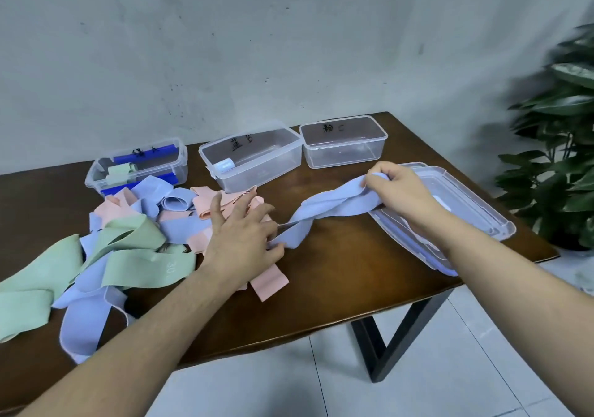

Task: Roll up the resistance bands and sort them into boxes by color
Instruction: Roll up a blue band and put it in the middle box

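Observation:
A twisted blue resistance band point(324, 207) stretches across the brown table point(337, 288) between my hands. My right hand point(398, 188) grips its right end, fingers curled round it. My left hand point(241, 236) pinches the band's left end with the thumb while the other fingers spread over a pile of pink bands point(225, 204), blue bands point(173, 204) and green bands point(128, 252). Three clear boxes stand at the back: the left box point(96, 175) holds rolled green bands, the middle box point(289, 146) holds one rolled blue band point(225, 165), the right box point(379, 140) holds nothing.
Stacked clear lids point(475, 201) lie at the table's right edge, under my right forearm. A potted plant point(559, 146) stands on the floor to the right. A grey wall rises behind the table. White floor tiles show beyond the near edge.

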Demonstrator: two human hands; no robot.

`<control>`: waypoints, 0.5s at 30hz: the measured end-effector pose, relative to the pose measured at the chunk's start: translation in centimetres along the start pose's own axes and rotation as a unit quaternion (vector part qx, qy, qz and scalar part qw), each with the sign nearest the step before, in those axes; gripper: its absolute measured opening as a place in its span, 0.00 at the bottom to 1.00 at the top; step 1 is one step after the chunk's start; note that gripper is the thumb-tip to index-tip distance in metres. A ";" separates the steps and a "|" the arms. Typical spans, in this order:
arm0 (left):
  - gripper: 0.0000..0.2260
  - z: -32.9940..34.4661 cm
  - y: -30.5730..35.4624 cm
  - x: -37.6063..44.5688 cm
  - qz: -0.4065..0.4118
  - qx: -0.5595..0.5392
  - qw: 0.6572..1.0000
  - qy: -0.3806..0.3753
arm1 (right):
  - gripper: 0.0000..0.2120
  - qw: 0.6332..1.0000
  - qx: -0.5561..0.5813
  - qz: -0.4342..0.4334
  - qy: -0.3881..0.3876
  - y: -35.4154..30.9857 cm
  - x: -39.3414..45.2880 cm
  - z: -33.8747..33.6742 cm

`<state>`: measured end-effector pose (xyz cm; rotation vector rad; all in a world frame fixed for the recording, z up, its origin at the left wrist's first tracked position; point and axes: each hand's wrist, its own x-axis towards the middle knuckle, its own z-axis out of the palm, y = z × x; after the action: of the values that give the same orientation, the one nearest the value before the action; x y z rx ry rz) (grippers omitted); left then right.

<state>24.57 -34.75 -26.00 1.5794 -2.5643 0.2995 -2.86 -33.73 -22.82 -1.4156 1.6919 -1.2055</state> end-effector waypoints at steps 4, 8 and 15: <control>0.14 0.1 1.2 0.2 0.001 -0.036 0.999 0.012 | 0.15 0.997 0.076 0.025 0.018 0.2 -0.3 -1.9; 0.11 -0.5 2.7 0.5 0.019 0.010 1.000 0.014 | 0.11 0.993 0.109 0.035 0.021 0.6 -0.9 -3.1; 0.14 -0.9 3.4 0.6 -0.013 0.054 0.998 -0.008 | 0.09 0.992 0.102 0.068 0.040 1.6 -1.4 -5.7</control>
<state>21.28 -33.55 -25.36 1.6556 -2.5777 0.4318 -8.20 -30.96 -22.17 -1.1242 1.6383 -1.3316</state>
